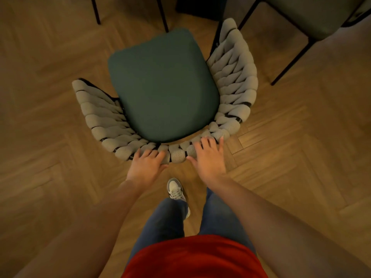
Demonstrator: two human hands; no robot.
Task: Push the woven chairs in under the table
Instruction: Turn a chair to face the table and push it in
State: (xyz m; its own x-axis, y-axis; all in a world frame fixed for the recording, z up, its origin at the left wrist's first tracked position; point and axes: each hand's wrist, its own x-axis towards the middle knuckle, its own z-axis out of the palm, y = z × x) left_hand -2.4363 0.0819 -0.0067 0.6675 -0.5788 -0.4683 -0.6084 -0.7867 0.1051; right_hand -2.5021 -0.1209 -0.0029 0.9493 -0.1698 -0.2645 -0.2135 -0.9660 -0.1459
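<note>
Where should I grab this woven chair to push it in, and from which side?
Take the chair by the top of its curved woven back, from behind, where both hands already rest. The back wraps the seat, and the open front faces away from you.

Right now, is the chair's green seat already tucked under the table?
No: the green seat cushion lies fully in the open, with nothing over it, while both hands rest on the woven backrest.
</note>
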